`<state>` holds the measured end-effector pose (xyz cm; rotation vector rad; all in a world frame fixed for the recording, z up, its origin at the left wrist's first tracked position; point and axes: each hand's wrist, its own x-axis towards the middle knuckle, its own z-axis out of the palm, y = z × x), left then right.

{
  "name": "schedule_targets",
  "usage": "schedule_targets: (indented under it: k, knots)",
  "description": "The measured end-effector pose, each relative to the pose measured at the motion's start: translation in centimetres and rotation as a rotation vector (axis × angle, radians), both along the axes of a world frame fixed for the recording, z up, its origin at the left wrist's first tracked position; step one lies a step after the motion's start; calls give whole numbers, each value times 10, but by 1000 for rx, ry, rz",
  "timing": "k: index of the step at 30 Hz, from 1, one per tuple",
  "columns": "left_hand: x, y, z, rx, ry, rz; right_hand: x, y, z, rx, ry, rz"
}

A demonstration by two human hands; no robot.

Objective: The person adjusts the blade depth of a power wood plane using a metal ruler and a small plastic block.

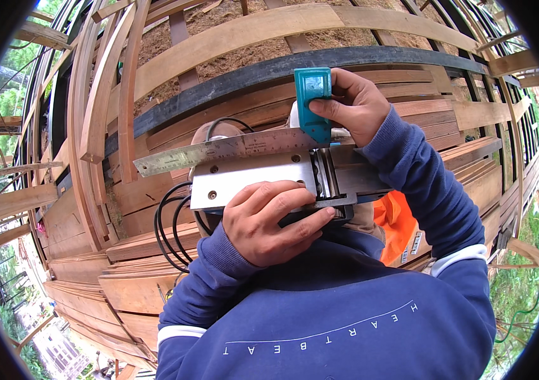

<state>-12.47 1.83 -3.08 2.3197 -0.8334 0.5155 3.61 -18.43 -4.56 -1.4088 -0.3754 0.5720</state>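
Note:
An electric planer (pixel 250 177) lies upside down across my lap, its silver sole facing up and its cutter slot (pixel 325 172) exposed. My left hand (pixel 272 218) grips its near side, fingers resting over the sole's edge and beside the slot. In my right hand (pixel 361 107), thumb and fingers pinch the teal handle of a try square (pixel 312 104). The square's steel blade stretches left along the planer's far edge, with its handle end close by the cutter slot. Whether the blade touches the sole I cannot tell.
A black cable (pixel 174 231) loops at the planer's left end. Stacked wooden boards (pixel 149 285) lie around me, with long timbers (pixel 136 82) standing at the left. A dark beam (pixel 219 88) crosses ahead. Orange cloth (pixel 396 221) hangs by my right side.

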Motion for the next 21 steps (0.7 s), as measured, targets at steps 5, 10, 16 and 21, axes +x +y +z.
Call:
schedule_targets:
  k: [5,10,16,21]
  knots:
    - [0,0,2,5,0,-5,2,-3,-2,-37,-29,39]
    - [0,0,1,10,-3,-6,-1,-4,-3,-20,-36,33]
    - [-1,-1,1,-3,-6,-5,-2,-5,-4,-20,-50,35]
    - [-1,-1,3,-2,-6,-9,-3,-5,-4,-31,-55,36]
